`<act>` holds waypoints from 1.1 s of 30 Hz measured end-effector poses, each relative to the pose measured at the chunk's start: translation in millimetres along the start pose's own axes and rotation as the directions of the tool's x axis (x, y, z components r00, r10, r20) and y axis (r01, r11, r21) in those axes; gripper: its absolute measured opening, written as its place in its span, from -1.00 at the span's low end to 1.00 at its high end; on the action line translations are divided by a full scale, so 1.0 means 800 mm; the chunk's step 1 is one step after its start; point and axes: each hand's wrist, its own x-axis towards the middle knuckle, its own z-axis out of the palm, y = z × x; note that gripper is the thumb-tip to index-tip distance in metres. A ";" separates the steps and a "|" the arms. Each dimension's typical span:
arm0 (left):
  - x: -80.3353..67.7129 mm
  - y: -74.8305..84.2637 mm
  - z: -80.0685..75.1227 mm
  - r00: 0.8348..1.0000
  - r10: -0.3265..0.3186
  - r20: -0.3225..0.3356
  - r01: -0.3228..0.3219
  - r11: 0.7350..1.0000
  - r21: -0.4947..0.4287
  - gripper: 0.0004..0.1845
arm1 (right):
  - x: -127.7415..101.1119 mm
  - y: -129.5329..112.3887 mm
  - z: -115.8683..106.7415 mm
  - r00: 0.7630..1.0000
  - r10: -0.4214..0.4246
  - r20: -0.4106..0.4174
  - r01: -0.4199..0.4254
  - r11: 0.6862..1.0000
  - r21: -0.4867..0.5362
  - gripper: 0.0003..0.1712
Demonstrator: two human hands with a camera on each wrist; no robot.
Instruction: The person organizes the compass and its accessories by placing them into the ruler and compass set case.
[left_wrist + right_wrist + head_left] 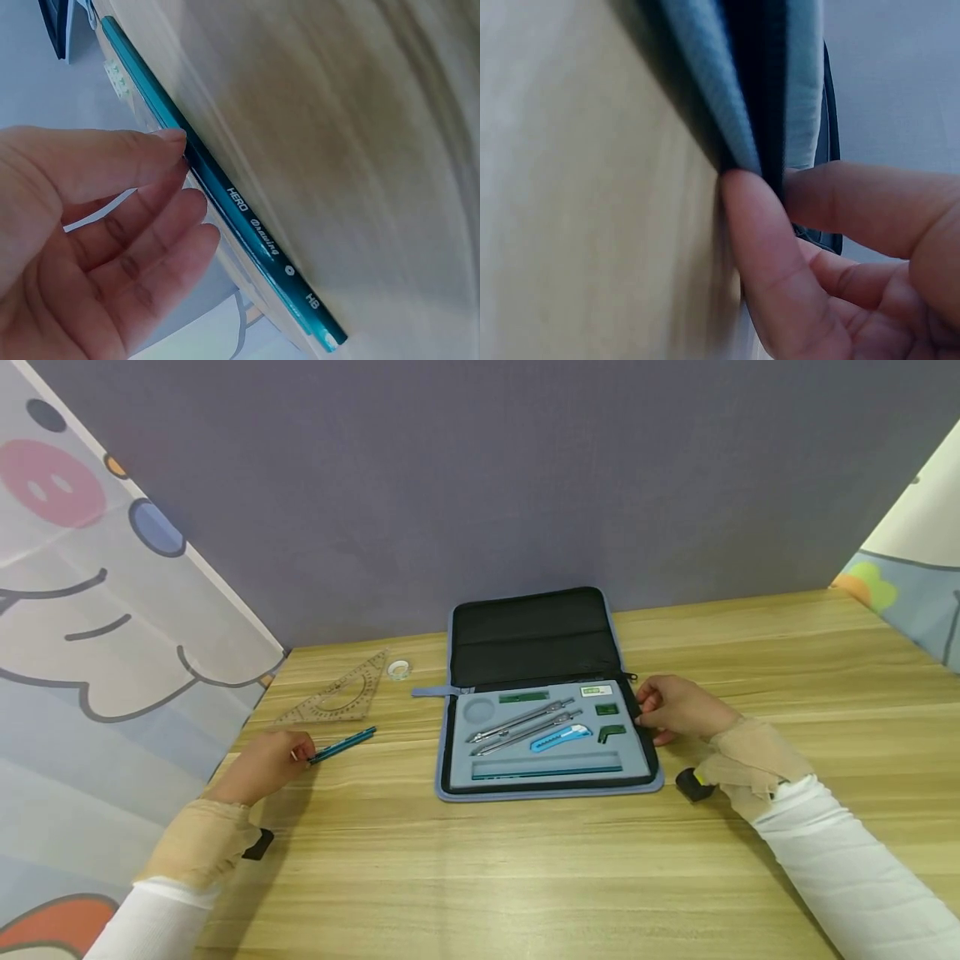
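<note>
At the left of the table my left hand [268,760] pinches teal pencils [343,745] between thumb and fingertips. In the left wrist view one pencil [255,232] shows the print "HERO Drawing HB", and a second lies close along it. My right hand [678,706] grips the right edge of an open zip case [551,792], thumb and a finger on either side of its blue-and-black border [720,90]. Inside, the grey tray [461,760] holds two metal compasses [521,722], a blue utility knife [561,737], a white eraser [596,691], small green pieces and a teal pencil [547,772].
A clear set square [337,693] lies behind my left hand, beside a small roll of tape [399,670]. The case's black lid [536,643] lies back toward the grey panel [480,485] behind the table. A round recess [478,709] shows in the tray.
</note>
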 end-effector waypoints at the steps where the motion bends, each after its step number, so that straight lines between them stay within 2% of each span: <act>1: 0.000 0.001 0.000 1.000 0.001 0.001 -0.001 1.000 -0.003 -0.84 | 0.000 0.000 0.000 1.000 0.000 0.000 0.000 1.000 0.001 -0.65; 4: -0.001 0.003 -0.001 1.000 0.011 0.004 -0.011 1.000 -0.001 -0.84 | 0.000 0.000 0.000 1.000 0.001 0.000 -0.001 1.000 0.000 -0.65; 10: 0.000 0.005 -0.002 0.998 0.016 0.054 -0.015 1.000 -0.028 -0.85 | -0.001 0.000 0.000 1.000 -0.001 -0.001 0.001 1.000 0.001 -0.64; 15: 0.001 -0.001 -0.001 0.995 0.089 0.052 -0.087 0.996 -0.035 -0.82 | -0.002 -0.001 0.000 1.000 -0.007 -0.005 0.007 1.000 0.000 -0.64; 20: -0.001 -0.004 0.000 0.984 0.172 0.043 -0.170 0.984 -0.048 -0.79 | -0.002 -0.001 -0.001 1.000 -0.012 -0.003 0.012 1.000 -0.007 -0.64; 25: 0.000 -0.004 -0.001 0.980 0.190 0.062 -0.186 0.980 -0.065 -0.80 | -0.002 -0.001 -0.001 1.000 -0.011 -0.003 0.011 1.000 -0.011 -0.65; 33: 0.006 0.009 -0.007 0.970 0.239 0.034 -0.238 0.971 -0.034 -0.80 | -0.003 -0.001 -0.001 1.000 -0.022 -0.002 0.022 1.000 0.004 -0.66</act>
